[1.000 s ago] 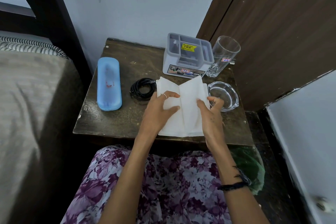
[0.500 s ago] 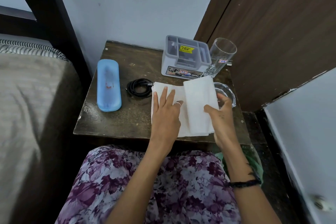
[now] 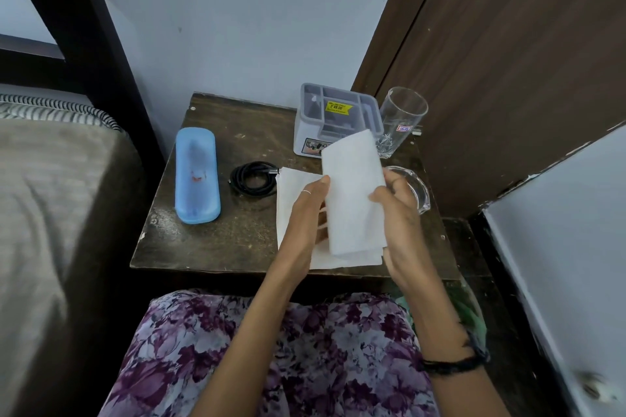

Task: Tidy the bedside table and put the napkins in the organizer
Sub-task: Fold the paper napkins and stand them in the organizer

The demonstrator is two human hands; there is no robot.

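Observation:
A folded white napkin (image 3: 352, 193) is lifted off the dark wooden bedside table (image 3: 237, 234), pinched between my left hand (image 3: 306, 217) on its left edge and my right hand (image 3: 394, 213) on its right edge. Under it more white napkins (image 3: 288, 200) lie flat on the table near the front edge. The grey organizer (image 3: 338, 113) with several compartments and a yellow price sticker stands at the back of the table, its front partly hidden by the lifted napkin.
A blue plastic case (image 3: 197, 174) lies at the left, a coiled black cable (image 3: 253, 178) beside it. A tall drinking glass (image 3: 399, 120) and a glass ashtray (image 3: 415, 189) stand at the right. A bed borders the left, a wooden door the right.
The napkin was folded over on the pile, then picked up; both hands now hold it raised and tilted toward the organizer. The left hand left the flat pile.

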